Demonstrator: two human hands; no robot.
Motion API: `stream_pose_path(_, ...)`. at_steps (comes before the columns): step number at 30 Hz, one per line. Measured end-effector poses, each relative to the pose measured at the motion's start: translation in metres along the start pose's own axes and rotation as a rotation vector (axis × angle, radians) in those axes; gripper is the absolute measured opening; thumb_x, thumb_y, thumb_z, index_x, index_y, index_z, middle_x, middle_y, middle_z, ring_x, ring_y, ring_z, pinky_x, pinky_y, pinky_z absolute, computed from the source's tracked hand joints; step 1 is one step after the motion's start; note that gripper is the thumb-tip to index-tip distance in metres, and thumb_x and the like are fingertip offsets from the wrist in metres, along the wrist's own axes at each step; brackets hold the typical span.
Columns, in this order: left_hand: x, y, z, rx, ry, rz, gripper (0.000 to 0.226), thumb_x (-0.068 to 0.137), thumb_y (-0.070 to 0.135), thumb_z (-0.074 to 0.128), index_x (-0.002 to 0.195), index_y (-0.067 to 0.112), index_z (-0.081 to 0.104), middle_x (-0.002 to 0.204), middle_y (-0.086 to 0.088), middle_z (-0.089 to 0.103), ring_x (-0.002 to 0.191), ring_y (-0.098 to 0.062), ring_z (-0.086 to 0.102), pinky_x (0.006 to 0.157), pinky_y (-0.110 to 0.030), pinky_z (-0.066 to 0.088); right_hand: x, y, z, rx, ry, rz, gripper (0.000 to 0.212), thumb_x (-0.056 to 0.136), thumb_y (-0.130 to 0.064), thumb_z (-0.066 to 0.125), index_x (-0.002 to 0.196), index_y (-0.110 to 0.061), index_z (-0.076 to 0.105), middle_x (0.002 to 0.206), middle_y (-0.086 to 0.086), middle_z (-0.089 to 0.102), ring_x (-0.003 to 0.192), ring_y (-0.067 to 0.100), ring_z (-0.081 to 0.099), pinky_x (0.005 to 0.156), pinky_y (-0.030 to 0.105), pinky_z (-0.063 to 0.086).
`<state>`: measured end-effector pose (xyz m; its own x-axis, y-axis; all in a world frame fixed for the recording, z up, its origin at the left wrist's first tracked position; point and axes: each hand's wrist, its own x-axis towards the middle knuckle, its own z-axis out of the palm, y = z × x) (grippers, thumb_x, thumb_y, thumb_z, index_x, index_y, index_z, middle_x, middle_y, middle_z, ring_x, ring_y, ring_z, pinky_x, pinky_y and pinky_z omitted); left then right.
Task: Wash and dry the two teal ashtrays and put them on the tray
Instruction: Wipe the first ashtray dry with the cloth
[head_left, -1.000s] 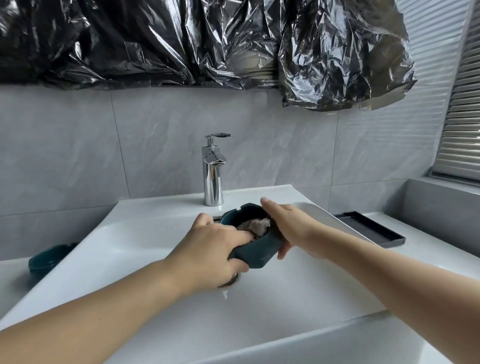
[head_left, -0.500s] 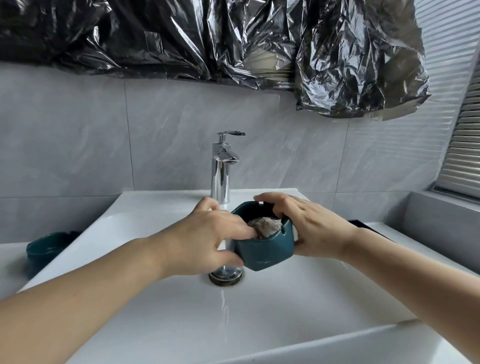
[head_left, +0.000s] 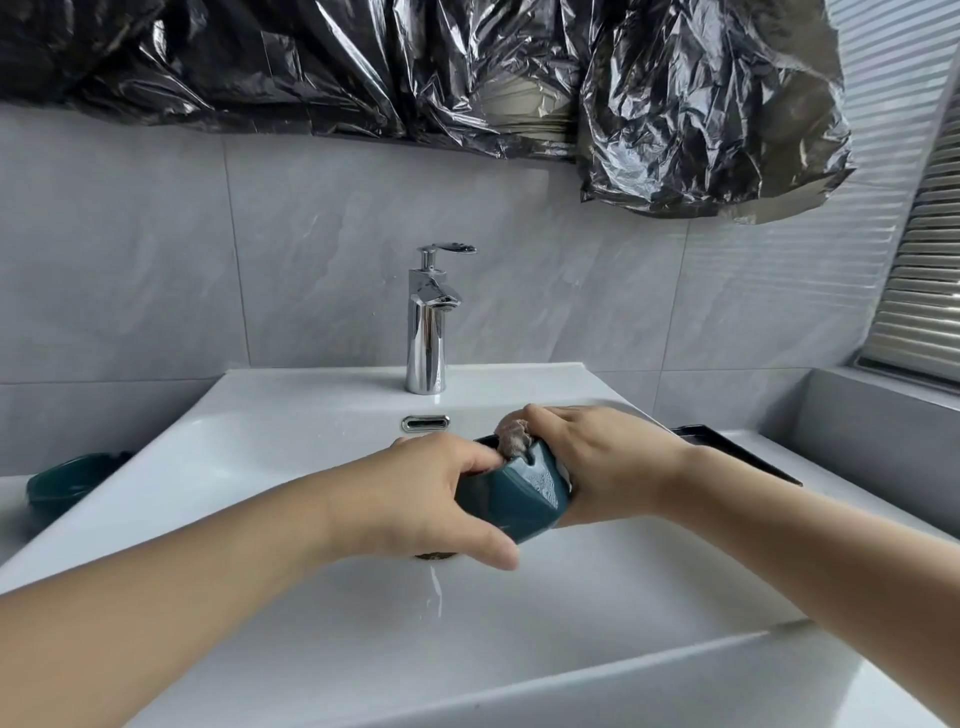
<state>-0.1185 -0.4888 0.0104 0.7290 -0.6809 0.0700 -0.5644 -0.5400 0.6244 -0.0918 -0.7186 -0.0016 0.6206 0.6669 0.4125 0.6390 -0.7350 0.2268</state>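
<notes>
Over the white sink basin I hold a teal ashtray, tilted with its wet side wall toward me. My left hand grips its left side and bottom. My right hand holds its right side and presses a small grey-brown cloth into its rim. A second teal ashtray sits on the counter left of the basin. The black tray lies on the counter at the right, mostly hidden by my right arm.
A chrome faucet stands at the back of the basin, with no water running from it. The drain shows just below my left hand. Black plastic sheeting hangs on the wall above. A grey ledge rises at the far right.
The ashtray has been turned in my hands, so its side wall faces me. The cloth has come up from inside the ashtray to its rim under my right fingers.
</notes>
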Motion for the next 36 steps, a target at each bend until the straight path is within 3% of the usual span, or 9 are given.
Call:
stream_pose_path(3,0.003,0.003,0.003,-0.010,0.032,-0.027,0.030,0.060,0.038,0.083,0.083,0.027,0.067,0.068,0.007,0.062,0.064,-0.013,0.060,0.062,-0.041,0.054,0.001,-0.003,-0.002,-0.022,0.047,-0.013,0.062,0.070,-0.052,0.075,0.114,-0.014,0.052,0.103,0.000,0.067,0.088,0.025,0.066,0.075,0.036,0.052)
stream_pose_path(5,0.002,0.003,0.000,0.053,0.080,-0.024,0.024,0.059,0.042,0.081,0.077,0.038,0.066,0.070,0.011,0.062,0.078,-0.016,0.059,0.062,-0.037,0.051,-0.002,-0.003,-0.005,-0.011,0.129,-0.030,0.063,0.070,-0.048,0.077,0.118,-0.014,0.052,0.105,-0.001,0.068,0.092,0.024,0.066,0.083,0.037,0.052)
stream_pose_path(8,-0.002,0.000,-0.008,0.085,0.163,-0.006,0.027,0.057,0.048,0.079,0.080,0.049,0.066,0.081,0.010,0.068,0.109,-0.022,0.050,0.087,-0.035,0.051,-0.003,-0.003,-0.009,0.034,0.249,-0.068,0.074,0.069,-0.034,0.083,0.129,-0.014,0.044,0.124,0.001,0.064,0.109,0.023,0.064,0.091,0.041,0.052)
stream_pose_path(10,-0.006,-0.001,-0.010,0.089,0.177,-0.001,0.030,0.056,0.050,0.078,0.082,0.053,0.065,0.089,0.007,0.068,0.116,-0.019,0.040,0.095,-0.034,0.047,-0.002,-0.003,-0.008,0.036,0.266,-0.134,0.076,0.068,-0.026,0.085,0.129,-0.018,0.040,0.133,0.002,0.060,0.118,0.024,0.060,0.093,0.043,0.050)
stream_pose_path(17,-0.006,-0.002,-0.011,0.104,0.164,0.006,0.027,0.060,0.048,0.080,0.081,0.055,0.064,0.084,0.013,0.064,0.115,-0.020,0.042,0.091,-0.034,0.048,0.000,-0.002,-0.007,0.013,0.269,-0.193,0.070,0.068,-0.022,0.085,0.125,-0.023,0.045,0.116,0.002,0.065,0.110,0.026,0.062,0.084,0.043,0.053)
stream_pose_path(22,-0.007,0.000,-0.008,0.163,0.130,0.037,0.025,0.068,0.043,0.080,0.079,0.056,0.063,0.084,0.016,0.062,0.111,-0.018,0.034,0.093,-0.032,0.041,-0.001,-0.003,-0.002,0.058,0.140,-0.067,0.052,0.062,-0.032,0.083,0.104,-0.019,0.055,0.106,-0.004,0.062,0.099,0.021,0.058,0.070,0.042,0.055)
stream_pose_path(26,-0.010,0.001,-0.012,0.185,0.146,0.082,0.032,0.073,0.038,0.080,0.098,0.052,0.066,0.094,0.014,0.063,0.109,-0.015,0.031,0.097,-0.023,0.030,-0.004,0.002,-0.005,0.189,0.142,-0.050,0.059,0.065,-0.038,0.082,0.110,-0.025,0.047,0.120,-0.008,0.059,0.108,0.016,0.057,0.084,0.037,0.051)
stream_pose_path(30,-0.012,0.002,-0.013,0.258,0.160,0.156,0.037,0.077,0.035,0.079,0.111,0.044,0.066,0.105,0.014,0.057,0.099,0.013,0.022,0.087,-0.005,0.015,-0.001,0.001,-0.006,0.217,0.197,-0.087,0.053,0.070,-0.037,0.082,0.103,-0.023,0.043,0.137,-0.002,0.055,0.119,0.015,0.057,0.092,0.034,0.050)
stream_pose_path(36,-0.006,0.005,-0.008,0.334,0.097,0.080,0.031,0.079,0.041,0.074,0.106,0.042,0.059,0.099,0.017,0.054,0.094,-0.009,0.023,0.080,-0.016,0.026,0.001,-0.001,-0.012,0.025,0.204,-0.105,0.054,0.067,-0.035,0.082,0.101,-0.027,0.041,0.125,-0.004,0.066,0.101,0.017,0.068,0.077,0.029,0.055)
